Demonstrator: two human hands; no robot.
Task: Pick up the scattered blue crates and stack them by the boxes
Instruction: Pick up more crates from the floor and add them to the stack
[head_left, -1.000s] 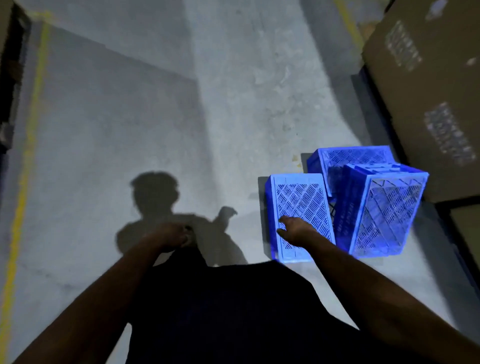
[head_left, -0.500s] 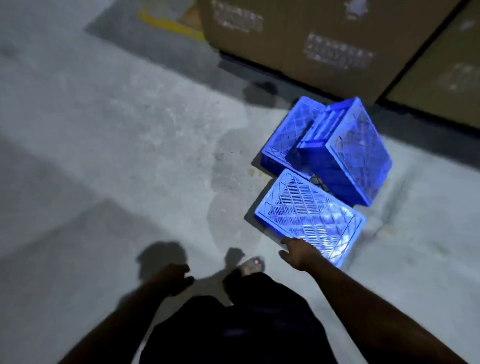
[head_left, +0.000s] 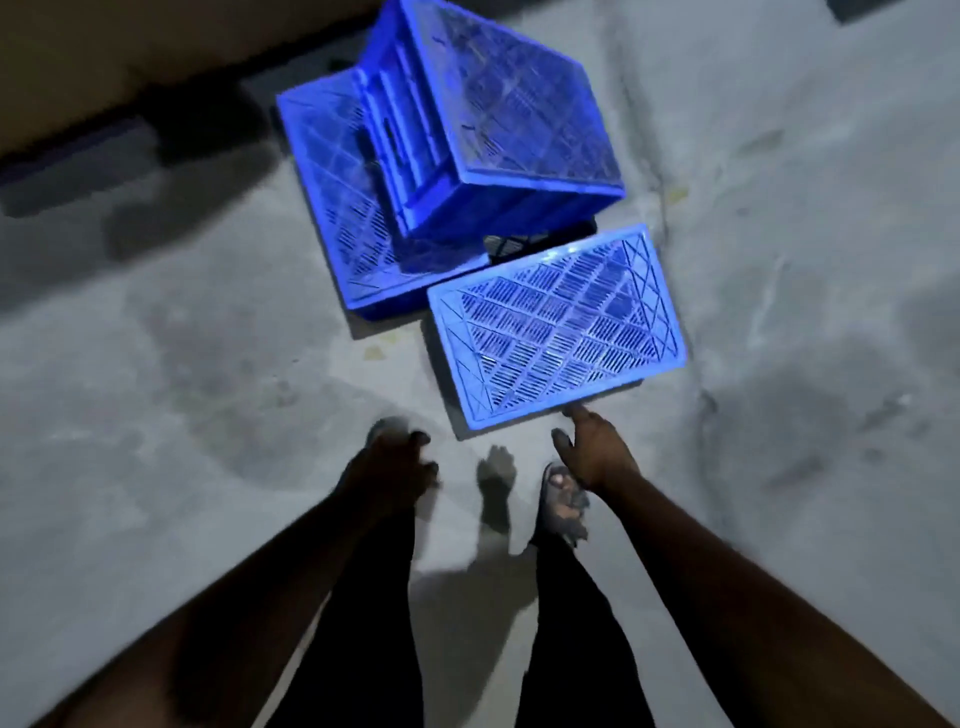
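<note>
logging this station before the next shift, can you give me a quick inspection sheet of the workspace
surface: grey concrete floor, stained and cracked
job's things: three blue crates; nearest crate upside down on the floor, flat crate behind it, tilted crate resting on the flat one
clutter: nothing seen
hands: right hand at the nearest crate's near edge, fingertips touching it; left hand blurred, holding nothing
cables: nothing seen
surroundings: cardboard box at the top left; sandalled foot

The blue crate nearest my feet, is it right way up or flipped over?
Flipped over: the nearest crate shows its slatted lattice base facing up, with no open cavity visible.
</note>
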